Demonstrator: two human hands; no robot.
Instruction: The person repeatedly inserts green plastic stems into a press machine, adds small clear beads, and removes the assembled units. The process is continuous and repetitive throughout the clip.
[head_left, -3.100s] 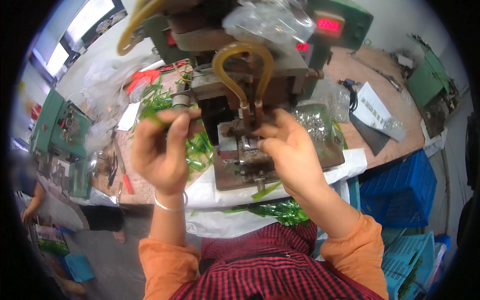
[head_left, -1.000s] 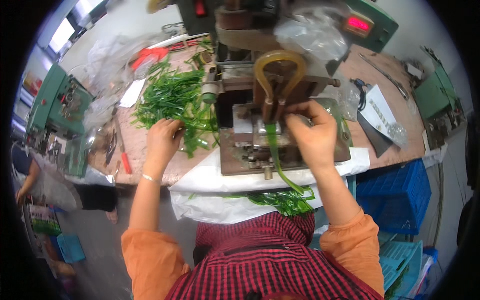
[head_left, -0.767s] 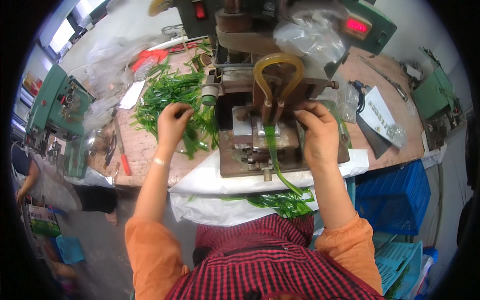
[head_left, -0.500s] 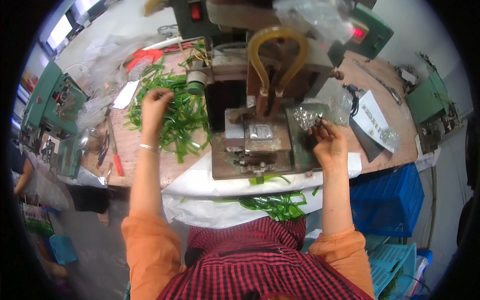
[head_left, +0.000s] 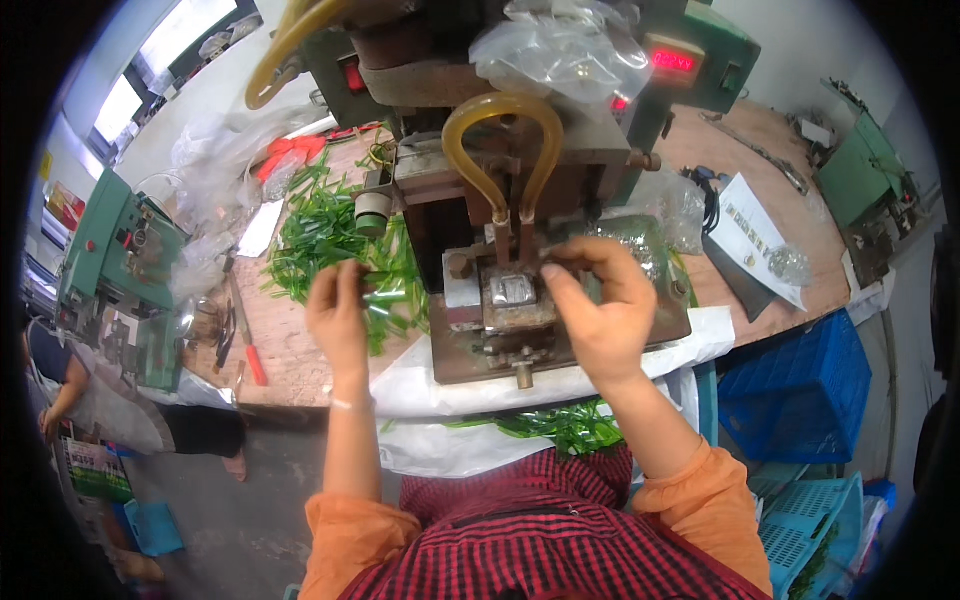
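A press machine point(head_left: 520, 200) with a looped yellow hose point(head_left: 497, 140) stands on the wooden bench point(head_left: 300, 360). My left hand point(head_left: 338, 312) pinches a green leaf strip point(head_left: 385, 297) just left of the machine's base, at the edge of a pile of green strips point(head_left: 325, 232). Over the metal die point(head_left: 512, 292), my right hand point(head_left: 600, 315) has thumb and fingertips pinched together on a small part, too tiny to make out. A clear bag of small shiny parts point(head_left: 640, 240) lies behind that hand.
More green strips point(head_left: 560, 428) lie in a white plastic sheet at the bench's front edge, over my lap. Blue crates point(head_left: 795, 400) stand at the right, a green machine point(head_left: 120, 265) at the left. Another person point(head_left: 75, 395) is at the lower left. A white paper point(head_left: 752, 232) lies on the bench.
My left hand came back from the strip pile toward the machine with a strip. My right hand moved from the bag of parts up to the die.
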